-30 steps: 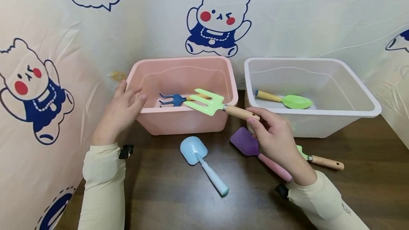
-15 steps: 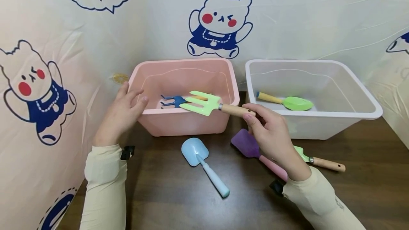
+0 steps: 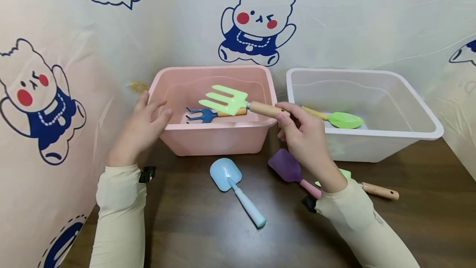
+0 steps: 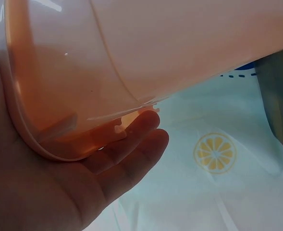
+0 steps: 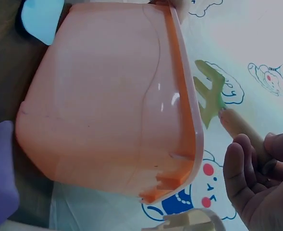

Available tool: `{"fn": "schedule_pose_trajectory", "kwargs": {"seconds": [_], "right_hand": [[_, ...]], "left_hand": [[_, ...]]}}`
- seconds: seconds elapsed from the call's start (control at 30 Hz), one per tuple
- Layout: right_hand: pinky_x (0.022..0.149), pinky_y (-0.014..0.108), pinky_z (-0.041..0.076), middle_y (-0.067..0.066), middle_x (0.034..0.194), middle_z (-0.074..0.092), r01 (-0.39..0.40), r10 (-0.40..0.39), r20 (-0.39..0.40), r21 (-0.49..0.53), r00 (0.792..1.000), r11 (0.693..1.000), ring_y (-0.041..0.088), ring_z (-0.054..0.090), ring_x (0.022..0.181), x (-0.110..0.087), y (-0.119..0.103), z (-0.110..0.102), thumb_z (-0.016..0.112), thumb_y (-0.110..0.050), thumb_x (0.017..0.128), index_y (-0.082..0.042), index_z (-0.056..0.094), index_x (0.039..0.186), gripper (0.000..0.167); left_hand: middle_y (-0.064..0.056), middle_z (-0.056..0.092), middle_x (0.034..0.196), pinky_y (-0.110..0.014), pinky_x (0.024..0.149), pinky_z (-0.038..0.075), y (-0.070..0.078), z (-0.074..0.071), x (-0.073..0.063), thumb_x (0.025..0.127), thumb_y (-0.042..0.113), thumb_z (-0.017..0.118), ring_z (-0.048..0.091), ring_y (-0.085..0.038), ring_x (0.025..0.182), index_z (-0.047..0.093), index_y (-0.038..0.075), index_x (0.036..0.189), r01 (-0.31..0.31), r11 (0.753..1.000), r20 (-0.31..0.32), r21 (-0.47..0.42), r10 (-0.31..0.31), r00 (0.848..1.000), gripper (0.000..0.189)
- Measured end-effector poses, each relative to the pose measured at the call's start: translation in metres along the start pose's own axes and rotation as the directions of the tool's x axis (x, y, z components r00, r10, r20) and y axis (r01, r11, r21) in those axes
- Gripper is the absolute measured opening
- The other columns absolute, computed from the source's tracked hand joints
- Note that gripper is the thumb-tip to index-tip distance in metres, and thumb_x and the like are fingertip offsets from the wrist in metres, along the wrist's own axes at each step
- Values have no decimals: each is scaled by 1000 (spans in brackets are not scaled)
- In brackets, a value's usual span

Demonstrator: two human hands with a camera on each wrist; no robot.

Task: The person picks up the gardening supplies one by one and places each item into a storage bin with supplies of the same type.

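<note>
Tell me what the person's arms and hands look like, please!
The left hand and right hand have no gloves on. The left sleeve and right sleeve are long, plain and cream-coloured. A small black piece shows by the left wrist and another black piece by the right. The right sleeve has a small grey marking, too small to read.

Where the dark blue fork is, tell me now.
In the head view, the dark blue fork lies inside the left, pink bin, below the green fork held in the right hand.
</note>
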State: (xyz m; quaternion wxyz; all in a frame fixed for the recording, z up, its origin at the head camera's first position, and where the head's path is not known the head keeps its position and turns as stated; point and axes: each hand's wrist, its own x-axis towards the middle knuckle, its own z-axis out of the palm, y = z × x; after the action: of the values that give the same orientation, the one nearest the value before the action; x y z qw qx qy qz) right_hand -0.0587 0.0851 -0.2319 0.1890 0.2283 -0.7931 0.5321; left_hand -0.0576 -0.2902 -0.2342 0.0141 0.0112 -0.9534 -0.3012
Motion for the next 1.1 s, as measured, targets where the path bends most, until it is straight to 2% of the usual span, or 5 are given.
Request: {"fn": "schedule_pose_trajectory", "kwargs": {"seconds": [0.2,0.43,0.67,0.9,1.1], "right_hand": [[53,23,51,14,74,60,23,-23,-3,32,1000,999,25,60,56,26,-11,9,64,-4,99,2,71,116,20],[56,27,54,17,80,58,-115,109,80,75,991,991,28,60,60,48,-21,21,61,-6,101,2,69,121,22],[57,31,57,17,80,58,-178,172,107,48,979,983,28,62,58,57,-17,28,57,-7,103,2,69,119,21],[61,30,58,19,85,57,-286,282,169,0,944,958,27,64,62,60,-10,32,49,-8,107,3,62,113,18],[62,32,58,17,86,55,-309,317,175,-70,932,948,28,64,63,63,-9,36,48,-11,107,1,61,115,19]], "left_hand": [[-15,-8,168,-70,109,22,-3,-2,-1,102,61,40,19,-55,144,40,8,154,3,1000,-4,18,-3,1000,75],[-16,-8,167,-71,109,21,-5,-3,-4,102,61,40,19,-56,143,40,7,155,10,1000,2,10,-10,1000,75],[-16,-7,168,-70,110,22,-2,-4,-3,101,61,41,20,-54,144,39,9,155,0,1000,10,9,0,1000,75],[-17,-6,168,-69,111,21,-2,-5,-3,102,60,39,19,-54,145,38,8,156,-12,1000,8,26,12,1000,75],[-19,-4,167,-69,110,22,-4,-6,-3,103,58,39,21,-54,144,40,7,155,-29,999,1,30,29,1000,72]]}}
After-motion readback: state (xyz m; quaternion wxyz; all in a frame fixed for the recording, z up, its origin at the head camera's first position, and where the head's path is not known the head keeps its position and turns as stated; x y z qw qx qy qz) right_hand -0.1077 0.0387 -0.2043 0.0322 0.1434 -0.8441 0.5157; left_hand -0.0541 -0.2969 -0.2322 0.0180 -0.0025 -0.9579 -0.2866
